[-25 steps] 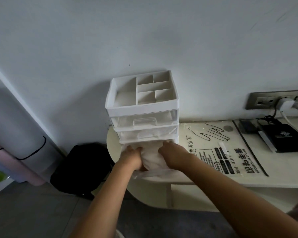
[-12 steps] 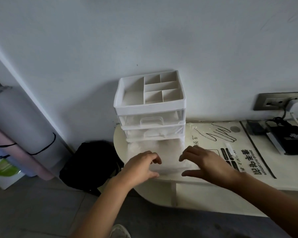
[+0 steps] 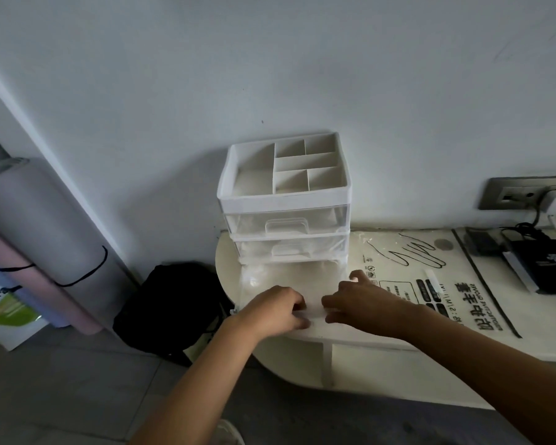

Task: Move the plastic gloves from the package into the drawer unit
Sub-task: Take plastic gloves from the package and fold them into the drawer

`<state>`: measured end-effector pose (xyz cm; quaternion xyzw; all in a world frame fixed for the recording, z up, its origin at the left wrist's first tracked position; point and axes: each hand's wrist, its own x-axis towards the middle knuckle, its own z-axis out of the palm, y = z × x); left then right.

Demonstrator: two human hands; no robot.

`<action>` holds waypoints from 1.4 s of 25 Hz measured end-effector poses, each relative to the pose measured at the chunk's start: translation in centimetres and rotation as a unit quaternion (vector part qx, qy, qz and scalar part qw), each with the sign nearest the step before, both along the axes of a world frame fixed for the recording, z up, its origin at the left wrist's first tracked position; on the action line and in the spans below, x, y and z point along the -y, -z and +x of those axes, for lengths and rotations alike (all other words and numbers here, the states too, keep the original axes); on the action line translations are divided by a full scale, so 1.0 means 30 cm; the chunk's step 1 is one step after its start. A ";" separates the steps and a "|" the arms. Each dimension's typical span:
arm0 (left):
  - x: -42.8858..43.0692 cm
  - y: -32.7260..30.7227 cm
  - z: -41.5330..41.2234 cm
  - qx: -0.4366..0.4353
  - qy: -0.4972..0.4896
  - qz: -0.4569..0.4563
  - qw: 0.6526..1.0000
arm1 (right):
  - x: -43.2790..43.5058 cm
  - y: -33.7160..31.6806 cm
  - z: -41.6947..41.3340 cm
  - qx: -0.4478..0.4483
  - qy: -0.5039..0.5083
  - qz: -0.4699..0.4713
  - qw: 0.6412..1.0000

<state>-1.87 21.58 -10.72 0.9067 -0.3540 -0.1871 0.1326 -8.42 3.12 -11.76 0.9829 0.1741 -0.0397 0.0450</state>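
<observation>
The plastic gloves (image 3: 292,277) lie as a pale, crinkled, see-through heap inside the bottom drawer (image 3: 313,317) of the drawer unit (image 3: 284,200). That drawer is pulled out toward the person, while the two drawers above it sit closed. The heap lies just behind both hands, and neither hand touches it. The left hand (image 3: 270,311) grasps the drawer's front edge at the left, knuckles up, fingers curled over the rim and thumb underneath. The right hand (image 3: 363,303) grasps the same edge at the right, its fingers bent over the rim, with one finger stretched out along the drawer's right side. The two hands are close together, with a short stretch of rim showing between them. Both forearms reach in from below, the left one steeply and the right one slanting in from the lower right. The flat printed package (image 3: 408,268) lies on the table (image 3: 227,271) just right of the drawer, beside the right hand.
</observation>
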 end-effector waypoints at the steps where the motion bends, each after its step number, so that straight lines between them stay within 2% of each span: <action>1: -0.014 -0.003 0.009 0.016 -0.010 -0.016 1.000 | 0.005 -0.001 0.006 0.007 0.004 -0.001 1.000; 5: -0.088 -0.011 0.035 0.055 -0.069 -0.094 0.992 | 0.013 0.009 0.013 0.037 0.053 0.023 0.998; 9: -0.130 0.016 0.056 0.048 -0.076 -0.081 0.993 | -0.041 0.033 -0.001 0.090 0.064 0.055 0.992; 11: -0.130 0.038 0.066 0.098 -0.057 -0.074 0.991 | -0.052 0.045 0.000 0.099 0.079 0.075 0.989; 14: -0.127 0.072 0.083 0.182 -0.093 -0.110 0.973 | -0.044 0.062 0.014 0.125 0.087 0.097 0.984; 19: -0.118 0.116 0.091 0.221 -0.187 -0.225 0.930 | -0.045 0.087 0.055 0.179 0.102 0.136 0.969; 21: -0.115 0.127 0.088 0.250 -0.214 -0.253 0.910 | -0.040 0.097 0.051 0.237 0.111 0.181 0.948; 24: -0.121 0.143 0.085 0.266 -0.242 -0.269 0.893 | -0.028 0.104 0.026 0.292 0.216 0.235 0.902; 26: -0.123 0.152 0.082 0.245 -0.243 -0.262 0.901 | -0.027 0.102 0.015 0.266 0.302 0.274 0.874; 27: -0.121 0.153 0.081 0.234 -0.239 -0.256 0.907 | -0.028 0.105 0.017 0.240 0.314 0.275 0.877; 29: -0.118 0.148 0.080 0.217 -0.215 -0.222 0.926 | -0.029 0.106 0.024 0.221 0.287 0.233 0.902; 32: -0.116 0.121 0.096 0.205 -0.169 -0.108 0.958 | -0.016 0.096 0.035 0.245 0.238 0.127 0.931; 35: -0.103 0.089 0.111 0.128 -0.164 -0.054 0.977 | -0.026 0.078 0.042 0.239 0.206 0.021 0.949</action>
